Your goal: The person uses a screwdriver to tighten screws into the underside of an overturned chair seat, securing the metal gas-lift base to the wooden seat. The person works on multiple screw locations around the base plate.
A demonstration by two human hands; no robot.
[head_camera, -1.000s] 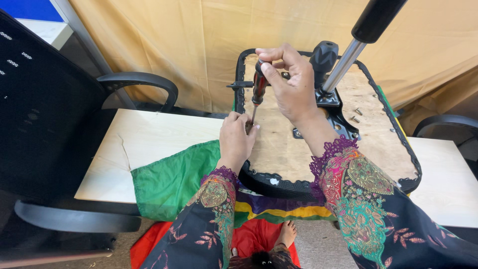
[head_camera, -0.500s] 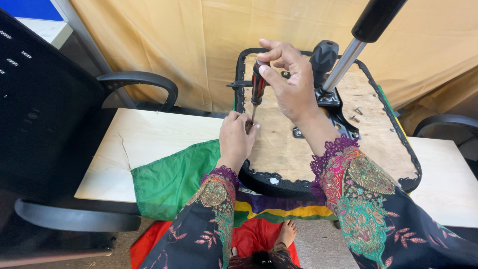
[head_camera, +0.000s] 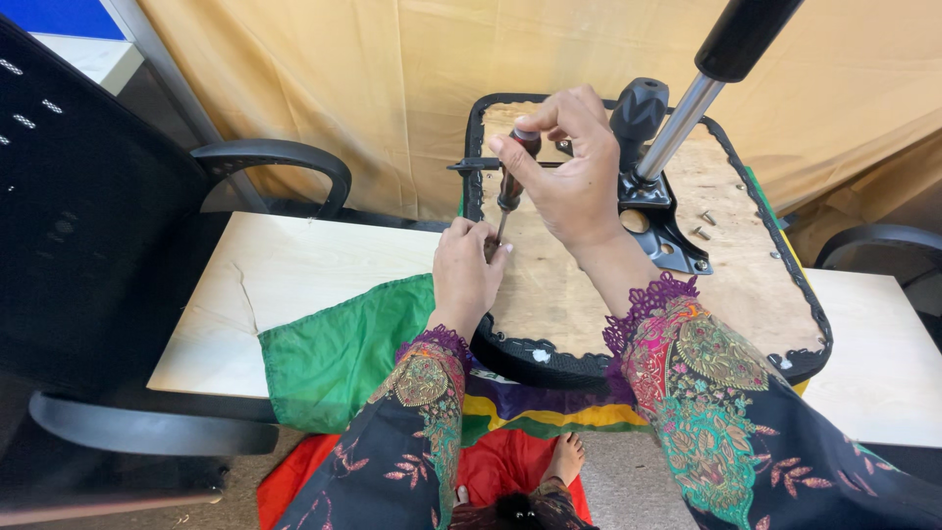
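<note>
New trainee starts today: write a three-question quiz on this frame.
1. True or false: the right hand grips the screwdriver by its handle top.
2. What does the left hand touch? A) the armrest B) the screwdriver's tip area on the seat underside C) the green cloth
3. Fill in: loose screws lie on the plywood, right of the black metal ____.

Key: 1 true; 2 B; 3 bracket.

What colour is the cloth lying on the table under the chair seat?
Green cloth, spread on the table left of the left hand; seen in the head view.
</note>
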